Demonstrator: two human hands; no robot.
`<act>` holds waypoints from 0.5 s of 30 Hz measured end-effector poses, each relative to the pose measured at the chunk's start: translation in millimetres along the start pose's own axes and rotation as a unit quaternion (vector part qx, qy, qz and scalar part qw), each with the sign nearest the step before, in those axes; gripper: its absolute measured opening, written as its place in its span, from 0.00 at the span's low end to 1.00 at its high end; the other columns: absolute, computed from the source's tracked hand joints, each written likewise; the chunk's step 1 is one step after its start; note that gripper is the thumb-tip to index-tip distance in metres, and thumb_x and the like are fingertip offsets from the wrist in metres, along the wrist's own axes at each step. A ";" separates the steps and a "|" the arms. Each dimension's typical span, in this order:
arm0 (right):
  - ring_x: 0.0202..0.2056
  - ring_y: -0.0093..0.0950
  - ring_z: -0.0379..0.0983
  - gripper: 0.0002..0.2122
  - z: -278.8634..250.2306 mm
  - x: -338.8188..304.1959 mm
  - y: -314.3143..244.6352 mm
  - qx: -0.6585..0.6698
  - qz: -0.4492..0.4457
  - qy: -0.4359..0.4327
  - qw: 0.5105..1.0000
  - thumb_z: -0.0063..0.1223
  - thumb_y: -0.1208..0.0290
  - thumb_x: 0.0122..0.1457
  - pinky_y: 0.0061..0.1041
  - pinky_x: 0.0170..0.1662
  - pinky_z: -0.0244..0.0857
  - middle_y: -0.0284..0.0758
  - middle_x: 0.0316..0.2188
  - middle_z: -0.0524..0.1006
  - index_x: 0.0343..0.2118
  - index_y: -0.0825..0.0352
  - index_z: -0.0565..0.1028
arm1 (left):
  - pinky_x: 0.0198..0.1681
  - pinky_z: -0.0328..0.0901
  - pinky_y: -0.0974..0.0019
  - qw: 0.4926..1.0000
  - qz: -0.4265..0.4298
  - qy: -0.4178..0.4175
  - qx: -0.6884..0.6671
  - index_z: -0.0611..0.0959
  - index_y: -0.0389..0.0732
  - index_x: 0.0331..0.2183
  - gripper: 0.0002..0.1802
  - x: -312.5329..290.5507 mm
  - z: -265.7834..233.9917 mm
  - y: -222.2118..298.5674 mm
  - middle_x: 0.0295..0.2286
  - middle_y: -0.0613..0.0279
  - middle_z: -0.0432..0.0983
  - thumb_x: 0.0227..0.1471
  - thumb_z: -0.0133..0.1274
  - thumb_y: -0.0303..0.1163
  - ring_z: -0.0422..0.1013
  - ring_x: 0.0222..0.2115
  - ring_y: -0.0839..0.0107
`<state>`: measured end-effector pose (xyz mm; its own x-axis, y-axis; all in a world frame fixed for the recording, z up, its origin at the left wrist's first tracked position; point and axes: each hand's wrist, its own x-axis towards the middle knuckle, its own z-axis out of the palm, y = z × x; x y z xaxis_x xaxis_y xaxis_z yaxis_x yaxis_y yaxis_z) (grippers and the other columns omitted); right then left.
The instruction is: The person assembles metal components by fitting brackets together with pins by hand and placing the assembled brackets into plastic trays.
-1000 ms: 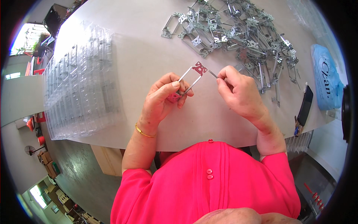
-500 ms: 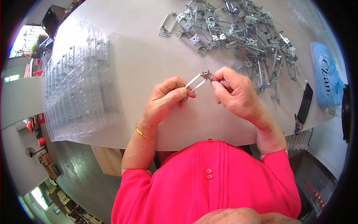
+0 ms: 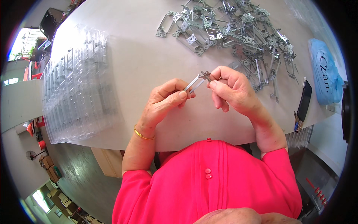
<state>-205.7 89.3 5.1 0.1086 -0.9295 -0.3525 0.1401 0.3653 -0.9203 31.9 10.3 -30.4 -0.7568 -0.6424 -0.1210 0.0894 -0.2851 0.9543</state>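
Between my two hands, above the table, is a small metal hinge bracket [image 3: 194,83] with two slim parallel arms and a jointed plate at its far end. My left hand [image 3: 166,98] pinches the near ends of the arms between thumb and fingers. The thumb and forefinger of my right hand [image 3: 233,89] close on the plate end, with the other fingers curled beneath. Beyond the hands, at the far right, lies a tangled heap of similar metal brackets [image 3: 238,33].
A stack of clear plastic trays [image 3: 76,89] stands at the left of the white table [image 3: 138,48]. At the right are a blue plastic bag [image 3: 325,72], a black phone [image 3: 305,101] and a small bunch of keys [image 3: 297,123]. More clear plastic lies at the far right.
The bracket's arms have turned slightly and now look closer together. My right hand's thumb and forefinger have shifted on the plate end, and its lower fingers have loosened downward.
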 end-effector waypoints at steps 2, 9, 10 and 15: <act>0.16 0.15 0.67 0.07 -4.6 2.1 -3.2 0.039 0.007 -0.036 0.999 0.48 0.71 0.67 0.17 0.20 0.60 0.30 0.18 0.76 0.39 0.69 0.72 | 0.34 0.63 0.70 1.000 0.011 0.001 0.010 0.80 0.34 0.34 0.13 3.8 -1.6 3.1 0.34 0.54 0.78 0.62 0.52 0.36 0.67 0.28 0.76; 0.17 0.15 0.67 0.06 -8.6 0.5 0.9 -0.006 -0.020 -0.023 1.000 0.48 0.70 0.68 0.17 0.19 0.60 0.29 0.18 0.75 0.34 0.66 0.71 | 0.34 0.63 0.71 1.000 -0.011 -0.006 -0.019 0.80 0.33 0.35 0.14 -2.0 -5.8 -0.8 0.36 0.55 0.78 0.63 0.51 0.35 0.67 0.29 0.77; 0.17 0.15 0.67 0.06 -9.1 -1.6 0.7 -0.013 -0.032 -0.026 0.999 0.48 0.70 0.68 0.17 0.19 0.60 0.29 0.18 0.75 0.34 0.66 0.71 | 0.34 0.63 0.72 1.000 -0.008 -0.013 -0.014 0.80 0.33 0.35 0.14 -2.8 -5.9 -2.4 0.36 0.55 0.79 0.63 0.51 0.36 0.67 0.29 0.77; 0.21 0.16 0.70 0.09 -8.1 -0.9 8.4 0.050 -0.137 -0.007 0.989 0.49 0.66 0.71 0.16 0.22 0.63 0.30 0.22 0.75 0.35 0.65 0.71 | 0.34 0.63 0.73 0.999 -0.013 -0.027 -0.023 0.80 0.33 0.38 0.15 -7.7 -7.3 -7.1 0.36 0.56 0.79 0.64 0.52 0.37 0.66 0.29 0.78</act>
<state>-212.6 92.8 -3.7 0.0671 -0.9938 -0.0884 0.2635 0.1031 -0.9591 41.8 12.1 -38.2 -0.7931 -0.5952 -0.1295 0.0979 -0.3345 0.9373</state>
